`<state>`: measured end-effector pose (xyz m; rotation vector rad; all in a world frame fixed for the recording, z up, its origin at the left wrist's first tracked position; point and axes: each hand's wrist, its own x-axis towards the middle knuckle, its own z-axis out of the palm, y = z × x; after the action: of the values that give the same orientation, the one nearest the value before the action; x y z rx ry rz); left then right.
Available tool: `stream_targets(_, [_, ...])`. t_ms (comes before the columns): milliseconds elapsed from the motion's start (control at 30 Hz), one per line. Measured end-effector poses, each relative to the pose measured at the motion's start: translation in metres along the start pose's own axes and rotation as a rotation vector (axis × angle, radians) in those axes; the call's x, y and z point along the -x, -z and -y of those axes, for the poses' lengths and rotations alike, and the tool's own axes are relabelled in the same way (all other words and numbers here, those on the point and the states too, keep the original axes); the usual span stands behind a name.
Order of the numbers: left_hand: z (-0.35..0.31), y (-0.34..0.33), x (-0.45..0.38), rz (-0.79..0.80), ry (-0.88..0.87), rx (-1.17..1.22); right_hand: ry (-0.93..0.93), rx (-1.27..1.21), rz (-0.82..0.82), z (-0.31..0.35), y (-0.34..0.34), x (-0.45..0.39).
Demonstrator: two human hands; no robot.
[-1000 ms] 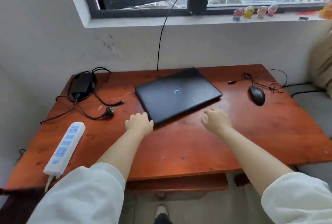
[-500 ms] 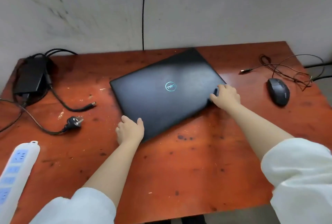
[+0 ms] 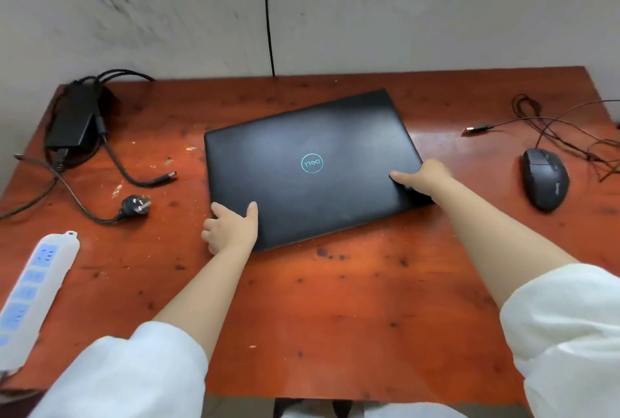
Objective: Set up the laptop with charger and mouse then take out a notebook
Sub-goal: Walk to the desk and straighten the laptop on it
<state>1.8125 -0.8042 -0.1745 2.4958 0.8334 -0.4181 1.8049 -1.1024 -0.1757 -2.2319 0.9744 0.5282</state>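
Note:
A closed black laptop (image 3: 312,162) with a teal logo lies skewed on the red-brown wooden desk (image 3: 335,300). My left hand (image 3: 231,226) grips its near left corner, thumb on the lid. My right hand (image 3: 422,179) holds the near right corner, thumb on top. The black charger brick (image 3: 75,120) sits at the desk's far left, with its barrel plug (image 3: 167,176) and its wall plug (image 3: 136,204) lying loose. A black mouse (image 3: 545,182) rests at the right, its USB plug (image 3: 476,129) unconnected. No notebook is in view.
A white and blue power strip (image 3: 33,286) lies along the desk's left front edge. The mouse's tangled cable (image 3: 570,132) spreads at the far right. A black cable (image 3: 268,14) hangs down the grey wall behind the desk.
Both hands went from hovering in front of the laptop to gripping its two near corners. The head came closer and tilted down, so the window left the view.

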Motion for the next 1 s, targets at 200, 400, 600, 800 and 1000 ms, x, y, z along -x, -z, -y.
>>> stream_targets(200, [0.025, 0.016, 0.005, 0.019, -0.065, -0.066, -0.126, -0.04, -0.04, -0.04, -0.027, 0.062])
stream_targets(400, [0.052, 0.023, 0.017, 0.063, -0.154, -0.115, -0.196, -0.048, -0.081, -0.071, -0.046, 0.114])
stream_targets(600, [0.066, 0.025, 0.021, 0.08, -0.236, -0.155, -0.192, -0.041, -0.141, -0.077, -0.05, 0.132])
stream_targets(800, [0.071, 0.028, 0.022, 0.109, -0.255, -0.149, -0.188, 0.014, -0.168, -0.078, -0.058, 0.139])
stream_targets(1000, [0.073, 0.028, 0.022, 0.099, -0.272, -0.162, -0.115, 0.132, -0.18, -0.072, -0.057, 0.143])
